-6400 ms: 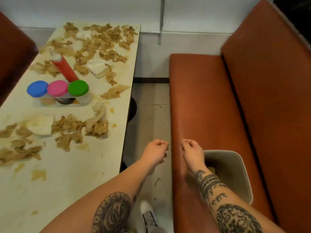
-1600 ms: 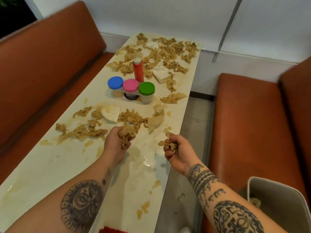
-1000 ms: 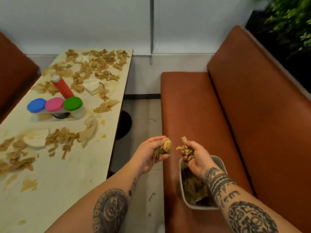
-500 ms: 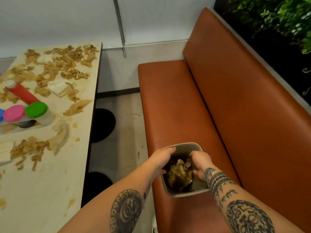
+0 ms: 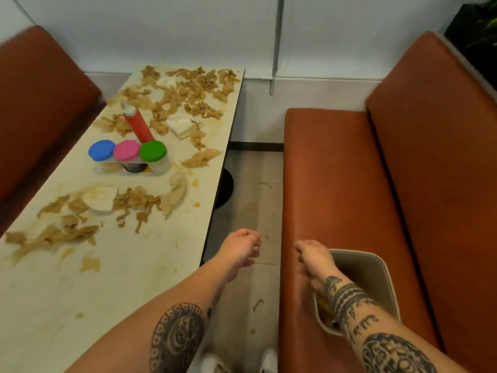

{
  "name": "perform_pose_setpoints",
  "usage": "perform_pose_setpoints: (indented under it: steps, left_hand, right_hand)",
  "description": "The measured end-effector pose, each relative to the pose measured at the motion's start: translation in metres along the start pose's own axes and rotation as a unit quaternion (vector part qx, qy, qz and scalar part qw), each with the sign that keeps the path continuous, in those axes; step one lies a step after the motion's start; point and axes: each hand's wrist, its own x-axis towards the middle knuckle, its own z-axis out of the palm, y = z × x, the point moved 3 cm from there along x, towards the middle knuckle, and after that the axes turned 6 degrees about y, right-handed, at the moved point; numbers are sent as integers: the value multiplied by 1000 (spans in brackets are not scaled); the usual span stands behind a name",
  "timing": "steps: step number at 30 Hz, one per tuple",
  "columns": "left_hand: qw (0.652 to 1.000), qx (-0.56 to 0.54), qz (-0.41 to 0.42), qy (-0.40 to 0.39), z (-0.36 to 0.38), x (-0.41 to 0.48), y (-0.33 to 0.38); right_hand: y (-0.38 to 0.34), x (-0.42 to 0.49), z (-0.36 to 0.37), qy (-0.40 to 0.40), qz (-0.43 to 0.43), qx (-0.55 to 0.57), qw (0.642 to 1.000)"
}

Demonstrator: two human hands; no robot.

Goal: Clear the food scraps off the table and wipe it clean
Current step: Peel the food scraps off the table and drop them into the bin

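The cream table (image 5: pixel 129 278) on the left is littered with brown food scraps (image 5: pixel 185 92) at its far end and another patch of scraps (image 5: pixel 134 200) near the middle, plus crumpled white napkins (image 5: pixel 100 197). A grey bin (image 5: pixel 376 281) with scraps inside sits on the orange bench seat at the right. My left hand (image 5: pixel 239 251) hangs over the floor gap beside the table edge, fingers loosely curled, holding nothing. My right hand (image 5: pixel 313 258) hovers at the bin's near-left rim, fingers curled, empty as far as I can see.
A condiment rack with blue, pink and green lids (image 5: pixel 126 152) and a red sauce bottle (image 5: pixel 138 127) stand mid-table. Orange benches (image 5: pixel 349 184) flank both sides. A narrow floor strip (image 5: pixel 250 211) with a few crumbs separates table and bench.
Both hands dropped their scraps into the bin and pulled up and out of it, now empty. My view has swung back left toward the table.
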Motion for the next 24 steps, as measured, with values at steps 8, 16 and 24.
perform_pose_setpoints:
  steps: [8,16,24]
  left_hand:
    - [992,-64,11,111,-152,-3,-19]
    - [972,-149,-14,184,-240,0,-62]
    - [944,-208,-40,252,-288,25,-80]
  right_hand:
    - [-24,-51,132,-114,-78,-60,989]
    - [-43,-73,214,-154,-189,-171,955]
    - [-98,-41,309,-161,-335,-349,860]
